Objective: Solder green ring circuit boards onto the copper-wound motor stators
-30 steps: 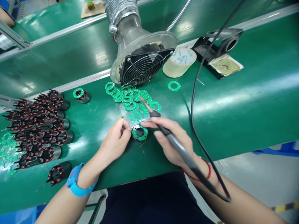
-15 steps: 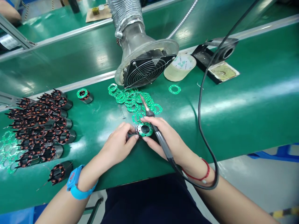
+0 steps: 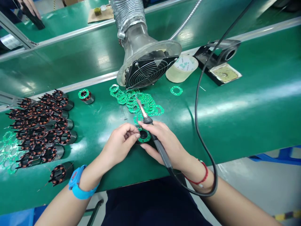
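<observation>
My left hand (image 3: 119,142) and my right hand (image 3: 164,142) meet over a motor stator capped with a green ring board (image 3: 143,136) on the green bench. The left fingers are pinched on its left edge. My right hand cradles its right side and also grips a soldering iron (image 3: 150,128), whose tip points away toward a pile of green ring boards (image 3: 136,100). A blue watch is on my left wrist, a red cord on my right.
A fume extractor with a fan grille (image 3: 148,70) stands behind the pile. A tape roll (image 3: 182,67) and soldering iron stand (image 3: 221,62) sit at the back right. Several copper-wound stators (image 3: 39,125) lie at left. The iron's cable (image 3: 199,125) loops right.
My hands have closed in on the stator with its ring board and pulled it slightly nearer. The iron has swung more upright, its tip shifting left.
</observation>
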{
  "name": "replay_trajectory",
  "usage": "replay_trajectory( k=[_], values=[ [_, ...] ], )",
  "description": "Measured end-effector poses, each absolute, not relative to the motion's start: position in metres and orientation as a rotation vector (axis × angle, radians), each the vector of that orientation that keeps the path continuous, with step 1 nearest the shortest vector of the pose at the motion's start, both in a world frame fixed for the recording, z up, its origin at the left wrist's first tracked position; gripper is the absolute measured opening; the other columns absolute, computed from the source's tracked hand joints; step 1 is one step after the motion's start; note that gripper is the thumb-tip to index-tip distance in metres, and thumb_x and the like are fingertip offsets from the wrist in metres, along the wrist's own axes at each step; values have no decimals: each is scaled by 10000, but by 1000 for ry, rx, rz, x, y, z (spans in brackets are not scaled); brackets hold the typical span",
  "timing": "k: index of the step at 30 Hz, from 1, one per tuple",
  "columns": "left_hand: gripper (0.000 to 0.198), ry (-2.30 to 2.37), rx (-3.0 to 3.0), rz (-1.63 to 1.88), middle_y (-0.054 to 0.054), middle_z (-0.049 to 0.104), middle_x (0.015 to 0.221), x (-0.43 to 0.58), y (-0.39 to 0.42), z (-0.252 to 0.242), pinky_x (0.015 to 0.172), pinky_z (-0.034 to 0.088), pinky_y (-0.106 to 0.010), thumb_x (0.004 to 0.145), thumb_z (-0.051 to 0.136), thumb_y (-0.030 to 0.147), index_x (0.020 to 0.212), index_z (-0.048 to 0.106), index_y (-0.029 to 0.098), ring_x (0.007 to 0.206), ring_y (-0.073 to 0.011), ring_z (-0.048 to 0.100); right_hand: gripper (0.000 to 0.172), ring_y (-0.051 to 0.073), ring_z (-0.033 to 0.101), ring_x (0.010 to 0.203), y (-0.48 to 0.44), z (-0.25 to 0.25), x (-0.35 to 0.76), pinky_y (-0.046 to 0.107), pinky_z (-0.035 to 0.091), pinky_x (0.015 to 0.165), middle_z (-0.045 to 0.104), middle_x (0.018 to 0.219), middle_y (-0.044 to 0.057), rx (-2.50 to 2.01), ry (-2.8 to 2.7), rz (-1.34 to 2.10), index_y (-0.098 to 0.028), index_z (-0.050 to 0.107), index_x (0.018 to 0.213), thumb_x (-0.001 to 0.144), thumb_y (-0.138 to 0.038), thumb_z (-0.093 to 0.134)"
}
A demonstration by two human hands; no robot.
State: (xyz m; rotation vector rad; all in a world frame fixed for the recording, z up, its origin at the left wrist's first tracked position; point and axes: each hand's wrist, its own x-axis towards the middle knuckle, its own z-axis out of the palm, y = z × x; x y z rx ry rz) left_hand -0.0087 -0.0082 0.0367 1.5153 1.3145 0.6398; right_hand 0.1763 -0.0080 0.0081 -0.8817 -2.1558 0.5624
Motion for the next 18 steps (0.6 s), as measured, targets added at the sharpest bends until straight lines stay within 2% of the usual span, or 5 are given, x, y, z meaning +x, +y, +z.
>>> replay_trajectory(
  k=[2,4,8,12,18],
  values=[
    [89,1283,1411,653,27,534,692,-9,-7,34,616,400,-235,838,559,259,797,551,180,632,-104,482,571,267,535,1163,-9,9,176,472,467,922,597,1253,127,-797,-2139,544,-238,338,1361,842,-155,561],
    [99,1267,1381,649,32,531,678,-10,-6,33,601,389,-226,828,572,267,793,561,174,614,-96,472,585,252,536,1167,-10,9,177,464,461,926,630,1204,103,-749,-2146,522,-252,339,1360,830,-120,549],
    [99,1256,1387,598,27,536,685,-13,-7,36,613,384,-227,837,552,265,814,578,173,635,-101,476,504,241,591,1065,-12,8,177,434,482,861,699,1014,66,-814,-2151,440,-245,427,1297,825,-103,533],
    [136,1331,1416,593,43,475,642,-13,-8,38,578,345,-223,864,494,265,762,529,183,601,-96,426,374,213,646,897,-12,11,176,391,508,785,715,964,78,-858,-2116,426,-207,534,1189,830,-101,535],
    [127,1458,1583,568,57,417,596,-11,-8,40,555,305,-227,804,459,150,683,450,188,568,-89,382,358,191,689,775,-17,12,180,360,530,736,742,860,40,-865,-1827,528,-220,525,1251,894,-223,534]
  ],
)
